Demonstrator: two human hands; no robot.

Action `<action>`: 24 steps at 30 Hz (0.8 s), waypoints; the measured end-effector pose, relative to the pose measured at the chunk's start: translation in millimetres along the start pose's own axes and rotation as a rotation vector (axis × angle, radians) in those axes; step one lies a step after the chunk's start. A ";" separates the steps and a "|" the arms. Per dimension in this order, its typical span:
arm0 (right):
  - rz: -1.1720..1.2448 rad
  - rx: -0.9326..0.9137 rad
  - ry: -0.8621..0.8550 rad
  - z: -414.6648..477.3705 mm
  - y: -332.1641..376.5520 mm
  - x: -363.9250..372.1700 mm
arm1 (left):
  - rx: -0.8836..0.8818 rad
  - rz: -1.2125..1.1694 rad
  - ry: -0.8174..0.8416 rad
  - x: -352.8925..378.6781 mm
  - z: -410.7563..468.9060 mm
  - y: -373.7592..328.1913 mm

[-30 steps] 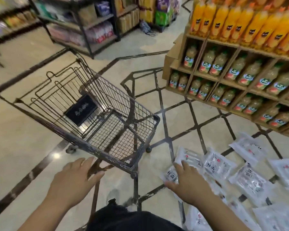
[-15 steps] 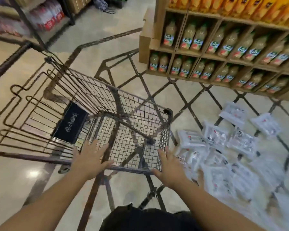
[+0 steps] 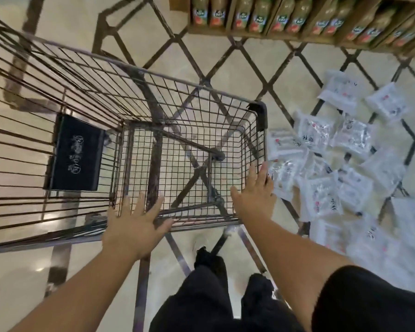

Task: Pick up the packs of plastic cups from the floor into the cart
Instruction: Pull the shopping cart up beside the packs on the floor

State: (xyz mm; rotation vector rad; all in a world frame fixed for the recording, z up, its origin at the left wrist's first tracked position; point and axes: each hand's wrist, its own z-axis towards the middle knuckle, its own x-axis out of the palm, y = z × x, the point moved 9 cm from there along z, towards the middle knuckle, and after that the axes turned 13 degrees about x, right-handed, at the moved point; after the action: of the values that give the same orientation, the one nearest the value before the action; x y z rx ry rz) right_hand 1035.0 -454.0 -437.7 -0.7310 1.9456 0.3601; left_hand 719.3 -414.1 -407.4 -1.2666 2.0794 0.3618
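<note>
A dark wire shopping cart (image 3: 177,80) stands in front of me, its basket holding nothing. Several clear packs of plastic cups (image 3: 326,164) lie scattered on the floor to the cart's right. My left hand (image 3: 134,226) lies flat with fingers spread on the cart's near rim. My right hand (image 3: 254,197) is spread open at the near right corner of the cart, fingertips close to the nearest pack. Neither hand holds anything.
A wooden shelf (image 3: 297,32) of juice bottles stands at the top right. A black plaque (image 3: 76,153) hangs on the cart's fold-out seat panel. My dark-trousered legs (image 3: 216,295) stand just behind the cart on the tiled floor.
The view has tilted down and come nearer the cart. My right hand left the packs on the floor and moved up to the cart's corner. My left hand stays on the rim.
</note>
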 end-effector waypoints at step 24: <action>0.139 0.062 -0.027 6.1 -157.9 -1.1 | 0.047 -0.038 0.096 40.8 -25.1 -144.7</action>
State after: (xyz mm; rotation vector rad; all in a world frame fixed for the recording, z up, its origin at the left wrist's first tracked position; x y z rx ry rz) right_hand 1139.1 -572.6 -430.2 -0.5495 1.9780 0.3903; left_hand 822.0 -526.5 -401.0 -1.3167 2.1281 0.2379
